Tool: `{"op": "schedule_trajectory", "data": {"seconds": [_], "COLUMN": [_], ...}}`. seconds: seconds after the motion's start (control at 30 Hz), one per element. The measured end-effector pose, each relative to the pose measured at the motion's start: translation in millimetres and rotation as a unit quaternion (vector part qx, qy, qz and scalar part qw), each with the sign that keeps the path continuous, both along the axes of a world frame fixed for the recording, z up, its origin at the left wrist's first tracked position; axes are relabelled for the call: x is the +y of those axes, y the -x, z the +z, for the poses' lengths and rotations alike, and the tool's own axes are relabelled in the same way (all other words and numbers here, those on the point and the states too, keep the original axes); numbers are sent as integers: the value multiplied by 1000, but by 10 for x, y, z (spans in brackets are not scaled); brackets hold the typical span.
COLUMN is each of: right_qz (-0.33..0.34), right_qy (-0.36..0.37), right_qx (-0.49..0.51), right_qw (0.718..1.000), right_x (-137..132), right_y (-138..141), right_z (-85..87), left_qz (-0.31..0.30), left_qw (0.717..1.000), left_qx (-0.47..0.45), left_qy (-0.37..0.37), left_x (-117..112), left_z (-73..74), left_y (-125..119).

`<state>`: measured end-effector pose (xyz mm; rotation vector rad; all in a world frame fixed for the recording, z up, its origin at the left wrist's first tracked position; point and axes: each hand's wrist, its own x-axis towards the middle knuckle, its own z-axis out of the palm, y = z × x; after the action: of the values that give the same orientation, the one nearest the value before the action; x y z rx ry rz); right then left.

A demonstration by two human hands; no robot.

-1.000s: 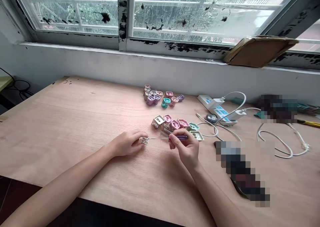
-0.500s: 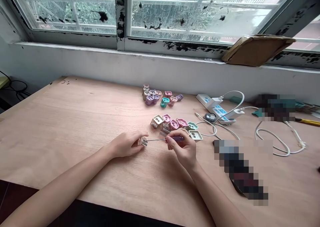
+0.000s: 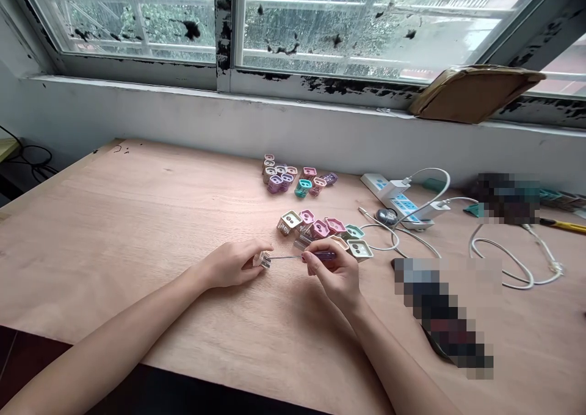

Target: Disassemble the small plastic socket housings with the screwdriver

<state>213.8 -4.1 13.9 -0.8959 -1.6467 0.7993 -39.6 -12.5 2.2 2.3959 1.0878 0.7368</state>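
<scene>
My left hand (image 3: 235, 263) rests on the table, thumb and fingers closed on a small pale pencil sharpener (image 3: 264, 260). In my right hand (image 3: 336, 274) is a screwdriver (image 3: 325, 256) with a purple handle, gripped between thumb and fingers. Its thin metal shaft points left, and the tip meets the sharpener; the exact contact is too small to make out. Just beyond my right hand stand several two-hole pencil sharpeners, among them a cream sharpener (image 3: 290, 221), a pink sharpener (image 3: 336, 225) and a white sharpener (image 3: 360, 249). Part of this group is hidden by my fingers.
Farther back is a second cluster of sharpeners, including a teal sharpener (image 3: 303, 187). A power strip (image 3: 397, 201) with white cables (image 3: 499, 262) lies to the right. A blurred dark object (image 3: 444, 323) is right of my forearm. Cardboard (image 3: 478, 94) leans at the window.
Both hands keep almost the same place and grip, with the screwdriver still at the sharpener. The whole view has shifted very slightly.
</scene>
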Motion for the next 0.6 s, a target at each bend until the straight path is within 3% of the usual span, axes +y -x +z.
{"op": "schedule_trajectory", "data": {"seconds": [0.17,0.3,0.43,0.6], "right_qz": [25,29,5,46], "right_qy": [-92,-123,-95,-19], "right_qx": [-83,-140,-202,-227], "right_qw": [992,982,975,973], "right_x": [2,3,15,32], "right_y": [-16,-38,-79,-134], "right_z": [57,102,143,195], "left_qz": [-10,-20,-16,-17], "left_qw": [1000,1000,1000,1000], "left_qx": [3,9,12,4], "left_qy": [-20,-19,-3,-6], "left_x": [1,-5,-13,-16], "left_z": [-1,14,19,6], "left_y": [2,12,17,11]}}
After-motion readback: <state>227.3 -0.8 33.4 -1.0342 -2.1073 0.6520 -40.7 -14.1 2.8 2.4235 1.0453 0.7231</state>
